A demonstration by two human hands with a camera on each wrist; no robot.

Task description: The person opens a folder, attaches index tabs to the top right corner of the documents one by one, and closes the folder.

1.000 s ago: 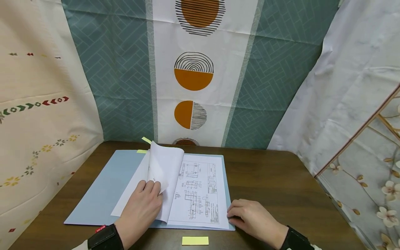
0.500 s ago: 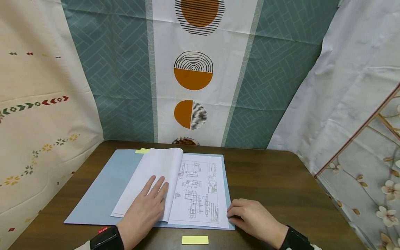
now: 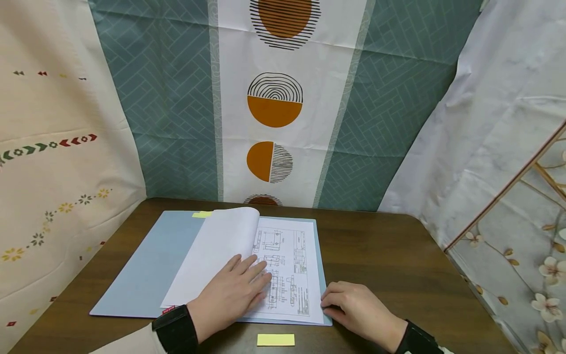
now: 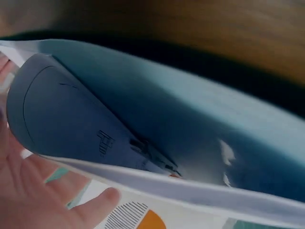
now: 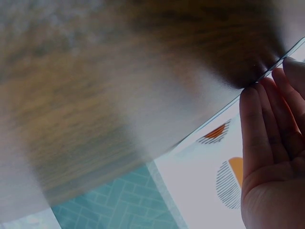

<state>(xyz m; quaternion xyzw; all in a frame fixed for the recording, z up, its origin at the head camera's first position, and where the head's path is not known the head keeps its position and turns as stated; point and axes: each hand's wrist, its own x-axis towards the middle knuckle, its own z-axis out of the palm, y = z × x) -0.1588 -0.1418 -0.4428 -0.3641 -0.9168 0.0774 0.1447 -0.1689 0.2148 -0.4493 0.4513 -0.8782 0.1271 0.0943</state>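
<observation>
A light blue folder point(image 3: 137, 275) lies spread on the table, with a stack of white sheets on its right side. Several turned sheets point(image 3: 208, 265) bend over to the left, and a printed technical drawing point(image 3: 300, 275) is exposed beside them. My left hand point(image 3: 234, 295) lies with extended fingers across the fold, fingertips over the drawing. In the left wrist view, a curled printed sheet point(image 4: 71, 114) shows beside that hand. At the folder's right edge, the fingers of my right hand point(image 3: 353, 307) touch the border, relaxed; the right wrist view shows them fairly straight.
A yellow sticky note strip point(image 3: 276, 339) lies on the brown wooden table point(image 3: 376, 246), in front of the folder. Another yellow tab point(image 3: 201, 214) sticks out at the top of the sheets. Patterned cloths point(image 3: 177, 98) hang behind and at both sides.
The left hand let go of the sheet it was turning, which now lies flat on the left. It then spread its fingers and slid right over the fold. The right hand stayed put.
</observation>
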